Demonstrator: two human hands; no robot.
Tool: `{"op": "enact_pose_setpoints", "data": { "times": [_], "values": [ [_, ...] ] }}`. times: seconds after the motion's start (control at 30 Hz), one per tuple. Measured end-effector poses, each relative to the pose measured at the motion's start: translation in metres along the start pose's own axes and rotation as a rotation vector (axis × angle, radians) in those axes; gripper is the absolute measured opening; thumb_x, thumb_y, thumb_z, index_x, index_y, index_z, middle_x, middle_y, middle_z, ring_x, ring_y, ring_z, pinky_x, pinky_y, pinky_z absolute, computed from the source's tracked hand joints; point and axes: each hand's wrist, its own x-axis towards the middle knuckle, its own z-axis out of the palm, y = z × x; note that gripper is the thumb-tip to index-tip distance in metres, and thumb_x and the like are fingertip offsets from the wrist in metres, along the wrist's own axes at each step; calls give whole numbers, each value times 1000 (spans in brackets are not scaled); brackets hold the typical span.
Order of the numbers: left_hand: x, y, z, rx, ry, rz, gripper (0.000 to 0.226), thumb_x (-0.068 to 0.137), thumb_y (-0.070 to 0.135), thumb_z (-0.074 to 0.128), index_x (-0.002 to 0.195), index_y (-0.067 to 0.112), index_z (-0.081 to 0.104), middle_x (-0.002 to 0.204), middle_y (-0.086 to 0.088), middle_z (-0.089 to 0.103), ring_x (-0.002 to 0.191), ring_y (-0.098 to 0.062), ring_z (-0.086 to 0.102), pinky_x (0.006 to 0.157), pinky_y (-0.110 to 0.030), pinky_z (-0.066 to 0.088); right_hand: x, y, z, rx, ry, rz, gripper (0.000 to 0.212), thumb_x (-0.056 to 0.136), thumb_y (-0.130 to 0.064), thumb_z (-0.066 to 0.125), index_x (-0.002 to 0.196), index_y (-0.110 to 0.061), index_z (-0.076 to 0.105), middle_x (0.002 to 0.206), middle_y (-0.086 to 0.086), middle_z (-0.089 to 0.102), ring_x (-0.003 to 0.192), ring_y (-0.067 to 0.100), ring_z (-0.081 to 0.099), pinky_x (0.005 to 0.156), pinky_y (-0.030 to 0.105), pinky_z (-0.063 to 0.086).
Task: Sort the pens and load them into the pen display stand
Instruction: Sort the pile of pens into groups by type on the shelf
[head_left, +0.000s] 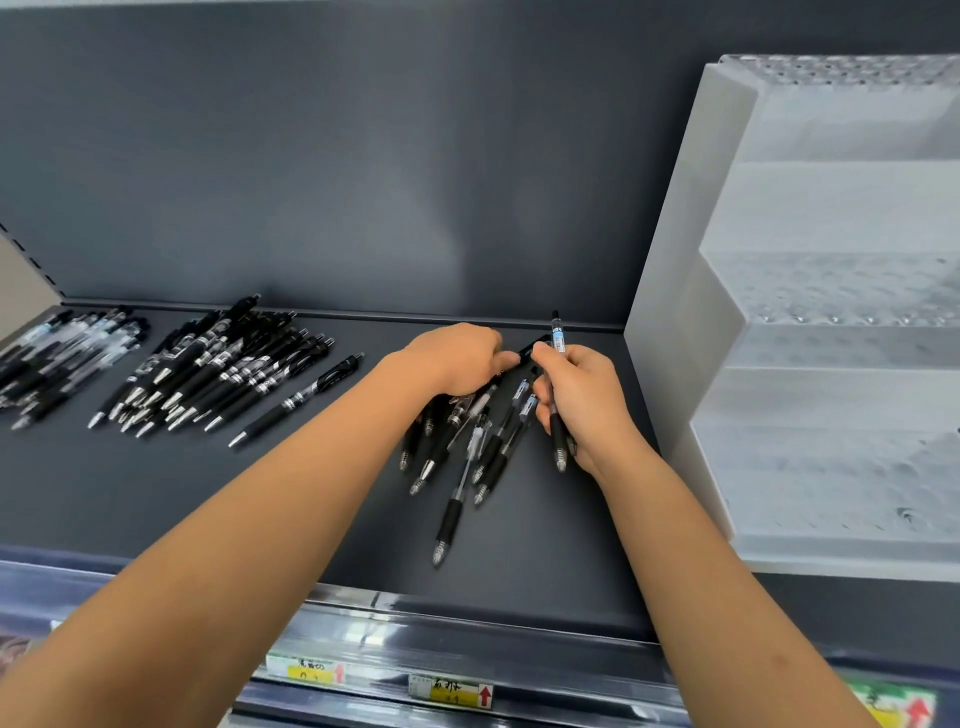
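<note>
Pens (223, 364) in three piles, one stand (670, 312), left hand (457, 358), right hand (582, 395)

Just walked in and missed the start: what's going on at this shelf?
A person is sorting pens on a dark shelf. The right hand grips a blue-labelled pen; the left hand reaches into the loose pile. Two sorted groups lie further left. The white display stand on the right shows no pens yet.

Left hand (457, 358): bare, from my feed.
Right hand (582, 400): bare.
Forearms (249, 499): both uncovered to the frame edge.
</note>
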Motion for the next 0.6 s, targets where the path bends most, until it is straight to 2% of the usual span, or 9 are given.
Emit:
{"op": "enact_pose_setpoints", "data": {
  "times": [0.1,0.2,0.3,0.4,0.5,0.53,0.6],
  "values": [
    [4,3,-7,93,-85,50,50,99,49,36,83,5,54,71,-5,51,68,-24,50,56,-33,32,1,0,0,0,4,4,17,96,-20,51,85,-7,51,50,1,44,37,10,37,37,21,36],
    [7,11,-12,230,-130,125,46,100,43,38,68,11,44,65,-3,48,58,-20,45,50,-32,29,1,1,-1,4,-4,6,18,96,-21,52,84,-8,50,52,3,44,35,9,36,36,21,36],
    [6,17,-29,238,-73,117,39,102,34,35,78,7,51,72,-3,49,68,-23,49,60,-31,34,1,-1,-3,33,0,-4,24,95,-24,54,79,-9,45,53,4,42,37,11,35,36,22,34],
    [-12,12,-59,0,132,115,37,102,36,36,89,6,53,70,3,47,73,-21,49,63,-30,33,-3,-9,-5,79,21,-71,35,90,-35,64,75,-9,45,53,2,36,41,13,31,39,23,32],
    [-55,10,-72,-398,331,179,36,100,35,42,81,7,54,58,12,43,55,-4,40,52,-18,33,-16,-26,4,163,-95,-106,50,75,-51,73,67,-6,51,55,2,29,42,13,26,37,21,30],
    [-69,11,-70,-491,347,195,38,100,34,43,79,4,54,59,11,45,54,-4,38,54,-21,35,-22,-31,11,195,-171,-103,54,71,-55,73,65,-4,54,55,2,28,42,13,25,36,21,28],
    [-94,8,-59,-604,339,188,39,102,28,40,85,-4,54,71,-6,54,63,-14,44,64,-37,44,-35,-37,29,238,-288,-102,50,74,-54,70,56,-12,51,54,3,27,40,13,24,34,20,26]
  ]
}}
